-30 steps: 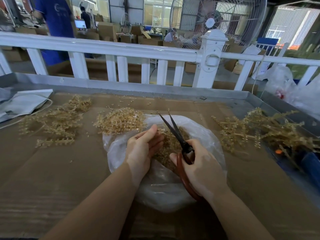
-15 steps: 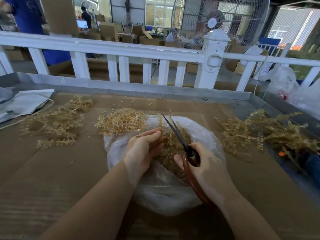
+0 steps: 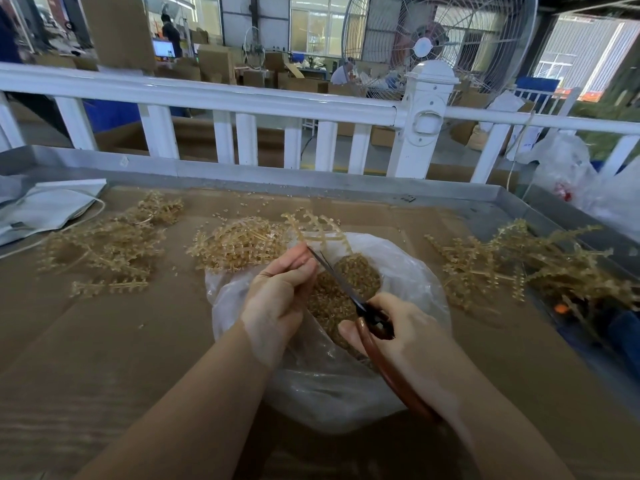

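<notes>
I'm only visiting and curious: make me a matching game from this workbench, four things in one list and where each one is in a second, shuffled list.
Things:
1. scissors
2. plastic twig
3. clear bag
4. big fan

Places:
A. behind the white fence
B. gripped by the right hand
C. below both hands, with cut bits inside
D. pinched by the left hand

Pairs: 1-B, 2-D, 3-C, 4-A.
</notes>
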A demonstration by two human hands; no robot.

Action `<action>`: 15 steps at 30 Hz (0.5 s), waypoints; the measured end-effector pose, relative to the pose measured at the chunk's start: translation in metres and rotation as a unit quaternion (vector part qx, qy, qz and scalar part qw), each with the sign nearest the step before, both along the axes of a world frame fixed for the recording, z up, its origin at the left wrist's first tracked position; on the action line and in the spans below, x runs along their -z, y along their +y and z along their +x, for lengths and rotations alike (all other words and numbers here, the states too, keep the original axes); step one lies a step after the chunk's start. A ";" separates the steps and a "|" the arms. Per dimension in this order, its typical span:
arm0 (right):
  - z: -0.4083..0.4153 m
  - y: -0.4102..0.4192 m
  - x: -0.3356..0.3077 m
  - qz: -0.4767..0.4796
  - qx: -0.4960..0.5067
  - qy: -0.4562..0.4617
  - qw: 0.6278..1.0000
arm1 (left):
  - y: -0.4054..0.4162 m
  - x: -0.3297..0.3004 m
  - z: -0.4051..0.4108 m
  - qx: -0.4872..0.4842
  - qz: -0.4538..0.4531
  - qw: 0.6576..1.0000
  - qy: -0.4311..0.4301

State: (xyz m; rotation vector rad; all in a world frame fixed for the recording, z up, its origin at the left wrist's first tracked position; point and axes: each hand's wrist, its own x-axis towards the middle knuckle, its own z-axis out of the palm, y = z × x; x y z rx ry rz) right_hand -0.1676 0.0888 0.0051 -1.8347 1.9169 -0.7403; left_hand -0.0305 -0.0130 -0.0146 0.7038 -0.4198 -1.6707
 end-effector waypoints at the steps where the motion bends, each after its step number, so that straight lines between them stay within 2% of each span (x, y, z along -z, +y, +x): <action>1: 0.001 0.000 0.001 -0.003 0.002 0.010 1.000 | 0.000 0.000 0.000 0.001 0.002 1.000 0.006; 6: 0.007 0.000 0.009 -0.045 0.010 0.055 0.997 | 0.004 0.002 -0.003 0.011 0.010 1.000 0.017; 15: 0.011 -0.004 0.020 -0.079 0.004 0.054 0.995 | 0.006 0.006 -0.004 0.025 0.010 1.000 0.010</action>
